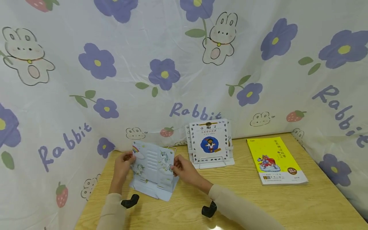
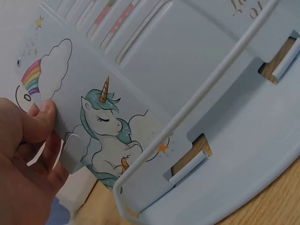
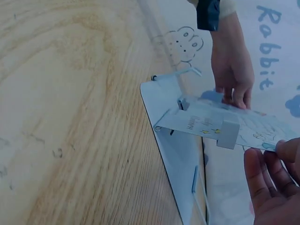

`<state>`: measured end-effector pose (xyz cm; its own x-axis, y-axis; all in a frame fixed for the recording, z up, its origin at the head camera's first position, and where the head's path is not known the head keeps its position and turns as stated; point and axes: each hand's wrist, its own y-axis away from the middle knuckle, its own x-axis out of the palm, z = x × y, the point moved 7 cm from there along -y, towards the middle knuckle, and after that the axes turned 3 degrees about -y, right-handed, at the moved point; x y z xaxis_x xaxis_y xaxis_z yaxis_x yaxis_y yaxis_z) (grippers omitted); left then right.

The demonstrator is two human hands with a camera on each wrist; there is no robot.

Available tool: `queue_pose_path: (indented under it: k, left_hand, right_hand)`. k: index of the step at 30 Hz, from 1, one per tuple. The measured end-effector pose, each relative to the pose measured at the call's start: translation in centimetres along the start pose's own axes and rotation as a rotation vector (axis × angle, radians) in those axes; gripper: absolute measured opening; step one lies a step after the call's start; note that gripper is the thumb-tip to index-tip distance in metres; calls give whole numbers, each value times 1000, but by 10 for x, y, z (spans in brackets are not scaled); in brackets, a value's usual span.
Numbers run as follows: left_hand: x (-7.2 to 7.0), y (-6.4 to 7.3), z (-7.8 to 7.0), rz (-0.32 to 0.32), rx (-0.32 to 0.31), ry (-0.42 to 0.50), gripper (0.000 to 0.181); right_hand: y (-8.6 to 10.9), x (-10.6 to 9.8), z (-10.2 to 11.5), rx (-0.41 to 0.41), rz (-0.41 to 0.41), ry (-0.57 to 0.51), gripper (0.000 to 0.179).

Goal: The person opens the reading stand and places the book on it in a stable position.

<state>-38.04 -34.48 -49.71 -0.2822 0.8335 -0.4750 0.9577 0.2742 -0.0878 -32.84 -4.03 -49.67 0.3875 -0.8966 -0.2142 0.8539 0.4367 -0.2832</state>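
A light blue metal book stand [image 1: 151, 169] printed with unicorns and a rainbow stands near the left of the table, its slotted back panel raised. My left hand [image 1: 122, 166] pinches the panel's left edge. On the opposite edge, my right hand [image 1: 185, 169] grips between thumb and fingers. In the left wrist view, the thumb of the left hand [image 2: 28, 154] lies on the panel beside the rainbow, and a wire page holder [image 2: 199, 96] crosses in front. Seen by the right wrist camera, the base plate [image 3: 164, 122] rests on the wood and the panel tilts up from it.
Right of the hands, a second book stand [image 1: 231, 156] holds a white picture book [image 1: 210, 140]. A yellow book [image 1: 276, 159] lies flat on the wooden table [image 1: 238, 191], toward its right side. Behind the table hangs a rabbit-and-flower curtain [image 1: 129, 64].
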Motion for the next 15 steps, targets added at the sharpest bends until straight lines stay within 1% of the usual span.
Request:
queue_pose_path:
  k: [3,7,15]
  left_hand:
    - [-2,-1,-2,-4,-1,13,31]
    - [-1,-3,-4,16,0,29,32]
    - [5,-7,-10,39,39,80,30]
  right_hand:
    - [3,7,9,-47,35,64,9]
    - [7,16,19,-100,67,133,7]
    - [13,33,31,-146,129,228,8]
